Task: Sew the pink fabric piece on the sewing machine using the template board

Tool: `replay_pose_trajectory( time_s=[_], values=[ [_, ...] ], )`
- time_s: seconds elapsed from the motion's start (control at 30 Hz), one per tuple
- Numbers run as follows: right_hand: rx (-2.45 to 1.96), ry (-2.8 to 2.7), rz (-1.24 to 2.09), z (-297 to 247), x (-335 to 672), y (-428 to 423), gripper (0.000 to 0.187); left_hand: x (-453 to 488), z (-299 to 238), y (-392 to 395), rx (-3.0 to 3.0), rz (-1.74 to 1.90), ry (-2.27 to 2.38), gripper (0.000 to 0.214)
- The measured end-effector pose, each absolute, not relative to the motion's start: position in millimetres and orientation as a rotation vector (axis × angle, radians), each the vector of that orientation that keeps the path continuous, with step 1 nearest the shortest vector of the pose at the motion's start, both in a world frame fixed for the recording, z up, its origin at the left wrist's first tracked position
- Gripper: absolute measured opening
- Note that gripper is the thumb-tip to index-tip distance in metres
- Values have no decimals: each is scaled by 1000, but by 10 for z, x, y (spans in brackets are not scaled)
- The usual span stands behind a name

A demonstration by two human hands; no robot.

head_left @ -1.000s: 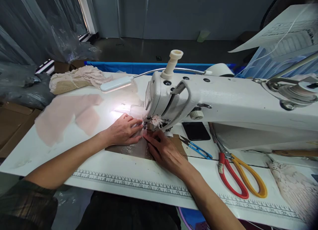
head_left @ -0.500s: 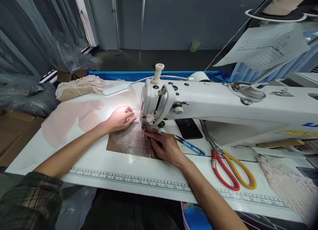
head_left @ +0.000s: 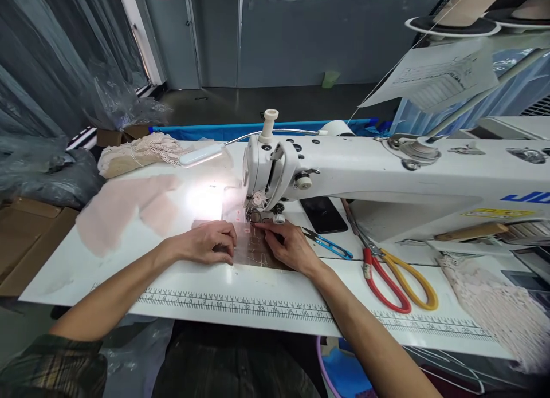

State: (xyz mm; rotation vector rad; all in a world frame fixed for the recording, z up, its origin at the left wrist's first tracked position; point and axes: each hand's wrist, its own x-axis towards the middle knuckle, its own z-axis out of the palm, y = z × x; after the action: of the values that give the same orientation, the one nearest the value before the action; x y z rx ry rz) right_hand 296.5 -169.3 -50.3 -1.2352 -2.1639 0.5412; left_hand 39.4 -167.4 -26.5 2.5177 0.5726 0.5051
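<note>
A white sewing machine (head_left: 387, 174) stands on the white table (head_left: 129, 272), its lamp lighting the needle area (head_left: 256, 215). A thin sheer piece of fabric (head_left: 253, 246) lies on the brown plate under the presser foot. My left hand (head_left: 208, 243) rests flat on its left edge, fingers curled down onto it. On the fabric's right side, just in front of the presser foot, my right hand (head_left: 290, 246) presses down with its fingertips.
Blue thread snips (head_left: 329, 244) and red-and-yellow scissors (head_left: 397, 278) lie right of my right hand. A black phone (head_left: 323, 213) sits under the machine arm. Pale pink fabric pieces (head_left: 124, 206) and a lace bundle (head_left: 137, 152) are at left; pink lace (head_left: 494, 306) lies at the far right.
My left hand has drawn back from beside the needle toward me, onto the fabric's near left edge. My right hand has stayed by the presser foot. The camera has tilted up.
</note>
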Motion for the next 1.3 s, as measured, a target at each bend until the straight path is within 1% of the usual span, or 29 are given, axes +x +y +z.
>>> replay_pose_trajectory(
  time_s=[0.13,0.2,0.27,0.33,0.43,0.5,0.57,0.67,0.73,0.83,0.9,1.0,1.3],
  values=[
    [-1060,-2187,593,-447,2948,-1741,32,393,-295,-1655,2494,501,598,17],
    [-900,-2250,664,-416,2917,-1785,29,398,-296,-1665,2486,512,609,17],
    [-802,-2326,744,-404,2879,-1827,31,405,-284,-1678,2477,548,622,17],
    [-776,-2375,769,-419,2844,-1855,31,416,-261,-1691,2463,611,625,16],
    [-778,-2385,724,-459,2809,-1871,17,437,-228,-1705,2442,722,595,16],
    [-772,-2378,710,-466,2798,-1875,19,452,-227,-1711,2462,751,534,15],
    [-761,-2365,728,-450,2799,-1874,18,469,-247,-1717,2532,752,489,19],
    [-774,-2279,757,-426,2828,-1846,16,503,-286,-1735,2658,795,507,14],
    [-850,-2198,685,-441,2866,-1805,19,528,-299,-1752,2705,870,520,17],
    [-1061,-2172,472,-508,2928,-1737,28,556,-295,-1772,2753,942,487,17],
    [-1149,-2247,346,-547,2953,-1713,32,564,-295,-1777,2788,941,453,17],
    [-1140,-2405,211,-556,2960,-1719,36,564,-312,-1773,2852,895,422,16],
    [-1133,-2470,240,-492,2936,-1759,34,570,-389,-1780,2920,848,382,15]
  ],
)
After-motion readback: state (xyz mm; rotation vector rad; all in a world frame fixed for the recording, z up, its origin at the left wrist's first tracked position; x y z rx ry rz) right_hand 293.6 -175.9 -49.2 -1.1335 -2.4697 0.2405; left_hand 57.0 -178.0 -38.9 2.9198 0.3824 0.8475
